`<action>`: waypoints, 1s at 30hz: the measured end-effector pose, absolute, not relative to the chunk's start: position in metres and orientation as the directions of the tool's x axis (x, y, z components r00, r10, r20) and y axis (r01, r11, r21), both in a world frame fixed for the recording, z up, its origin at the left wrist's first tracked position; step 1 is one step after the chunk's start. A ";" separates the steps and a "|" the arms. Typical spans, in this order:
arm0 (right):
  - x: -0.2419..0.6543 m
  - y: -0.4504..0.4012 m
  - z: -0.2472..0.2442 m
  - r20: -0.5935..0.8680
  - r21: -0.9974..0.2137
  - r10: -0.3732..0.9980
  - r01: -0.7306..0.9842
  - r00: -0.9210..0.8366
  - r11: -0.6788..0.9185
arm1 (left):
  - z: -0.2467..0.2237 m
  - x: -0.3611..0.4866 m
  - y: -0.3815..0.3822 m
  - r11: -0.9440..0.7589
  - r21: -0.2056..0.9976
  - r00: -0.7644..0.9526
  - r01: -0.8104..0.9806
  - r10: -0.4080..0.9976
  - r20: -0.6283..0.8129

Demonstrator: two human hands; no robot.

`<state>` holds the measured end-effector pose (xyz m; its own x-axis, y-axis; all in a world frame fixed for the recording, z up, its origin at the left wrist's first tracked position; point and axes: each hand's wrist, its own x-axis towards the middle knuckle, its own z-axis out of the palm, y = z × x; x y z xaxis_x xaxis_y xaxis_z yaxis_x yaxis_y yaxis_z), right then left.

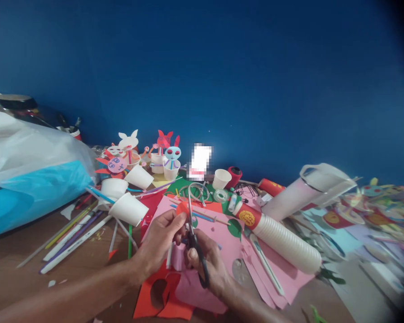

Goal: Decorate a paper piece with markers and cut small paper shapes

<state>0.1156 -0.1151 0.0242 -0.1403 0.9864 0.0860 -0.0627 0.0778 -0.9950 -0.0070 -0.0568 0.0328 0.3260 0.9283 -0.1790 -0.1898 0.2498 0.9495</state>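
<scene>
My left hand [165, 231] pinches a small orange-red piece of paper [182, 209] between thumb and fingers. My right hand [207, 256] grips a pair of scissors [198, 253] by its dark handles, with the blades pointing up beside the paper. Whether the blades touch the paper, I cannot tell. Beneath both hands lie sheets of pink paper [229, 264] and a red-orange sheet [144, 298] with a round hole cut in it.
A long stack of paper cups [286, 242] and a utility knife [264, 260] lie at right. Loose white cups [129, 208], pens [76, 244] and paper animal figures [173, 153] are on the left and behind. A plastic bag [37, 157] stands far left, a white jug [296, 190] at right.
</scene>
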 end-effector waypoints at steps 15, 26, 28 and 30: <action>0.118 -0.115 0.025 0.068 -0.994 0.984 -0.091 -0.162 0.053 | 0.034 -0.009 -0.053 0.295 0.928 0.376 -0.226 0.906 -0.196; 0.120 -0.114 0.026 0.018 -0.996 0.987 -0.085 -0.160 0.004 | 0.038 -0.011 -0.047 0.256 0.954 0.387 -0.155 0.904 -0.180; 0.121 -0.114 0.027 0.009 -0.998 0.987 -0.066 -0.160 -0.002 | 0.037 -0.011 -0.046 0.248 0.959 0.387 -0.137 0.905 -0.178; 0.122 -0.114 0.027 0.001 -0.999 0.988 -0.049 -0.157 -0.007 | 0.037 -0.012 -0.046 0.242 0.962 0.388 -0.126 0.905 -0.177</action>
